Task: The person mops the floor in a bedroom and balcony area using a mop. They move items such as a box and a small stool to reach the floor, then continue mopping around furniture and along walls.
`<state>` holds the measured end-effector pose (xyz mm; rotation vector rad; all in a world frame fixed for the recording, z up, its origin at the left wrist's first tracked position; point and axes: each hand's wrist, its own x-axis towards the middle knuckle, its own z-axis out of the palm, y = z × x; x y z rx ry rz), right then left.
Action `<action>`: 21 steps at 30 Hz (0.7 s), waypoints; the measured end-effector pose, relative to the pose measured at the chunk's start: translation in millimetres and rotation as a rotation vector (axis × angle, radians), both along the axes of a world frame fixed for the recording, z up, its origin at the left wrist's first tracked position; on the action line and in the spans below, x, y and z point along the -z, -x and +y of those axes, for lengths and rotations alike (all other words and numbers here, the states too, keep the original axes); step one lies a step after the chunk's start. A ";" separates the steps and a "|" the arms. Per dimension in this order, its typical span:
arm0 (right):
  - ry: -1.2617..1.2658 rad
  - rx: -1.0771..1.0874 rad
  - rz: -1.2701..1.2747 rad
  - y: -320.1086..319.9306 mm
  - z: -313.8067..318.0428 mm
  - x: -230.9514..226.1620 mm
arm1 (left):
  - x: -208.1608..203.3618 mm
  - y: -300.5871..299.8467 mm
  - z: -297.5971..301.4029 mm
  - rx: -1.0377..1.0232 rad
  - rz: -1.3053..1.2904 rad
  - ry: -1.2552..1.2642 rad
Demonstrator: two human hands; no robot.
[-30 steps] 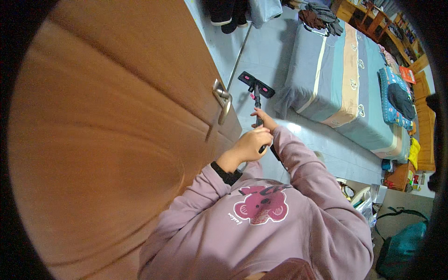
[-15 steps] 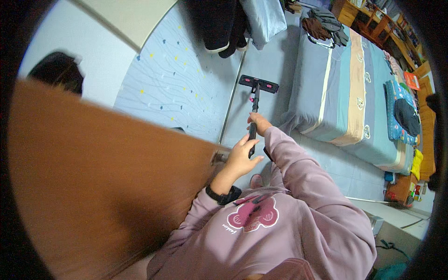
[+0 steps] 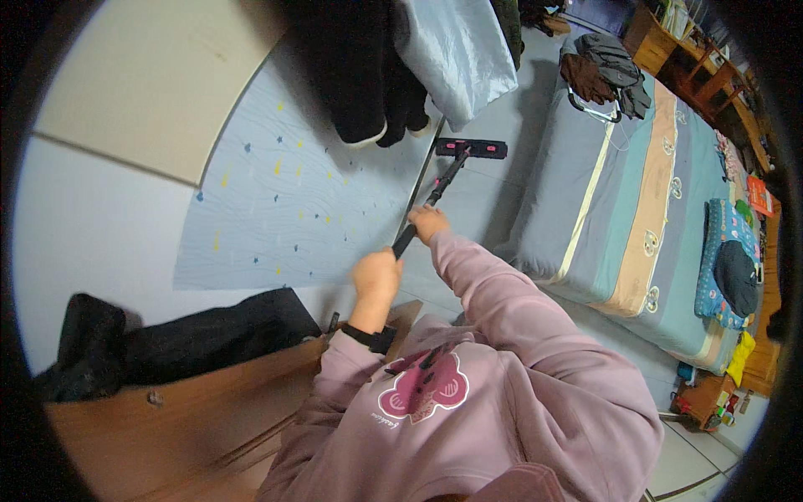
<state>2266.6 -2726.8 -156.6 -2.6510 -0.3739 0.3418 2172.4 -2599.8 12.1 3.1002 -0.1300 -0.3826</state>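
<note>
A flat mop with a black rectangular head (image 3: 471, 149) and two pink clips lies on the pale floor, its dark handle (image 3: 405, 241) slanting back toward me. My right hand (image 3: 429, 222) grips the pole partway down, its arm reaching across in a pink sleeve. Nearer to me, my left hand (image 3: 378, 276) is closed round the upper end of the handle, with a black band on that wrist. The mop head rests between the hanging clothes and the bed's side, close to a dark seam in the floor.
Dark clothes (image 3: 351, 75) and a silvery-blue cloth (image 3: 458, 58) hang just left of the mop head. To the right stands a bed (image 3: 585, 201) with a striped cover. A brown wooden door (image 3: 192, 418) is close by my left arm, with black clothing (image 3: 217, 335) beyond it.
My left hand has gone from a loose, spread-thumb hold to a closed grip. The handle now slants more to the left. The door takes up less of the view, showing black clothing behind it.
</note>
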 end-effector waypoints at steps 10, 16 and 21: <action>-0.098 0.075 0.037 -75.0 -50.0 0.3 | 25.0 -91.6 -17.0 0.375 -0.125 0.008; -0.251 -0.031 -0.366 -73.5 -25.3 -76.7 | -125.5 -127.2 14.4 0.411 0.033 -0.074; -0.509 -0.065 -0.427 -71.0 -49.1 -107.5 | -197.4 -136.1 -16.8 0.520 0.025 0.024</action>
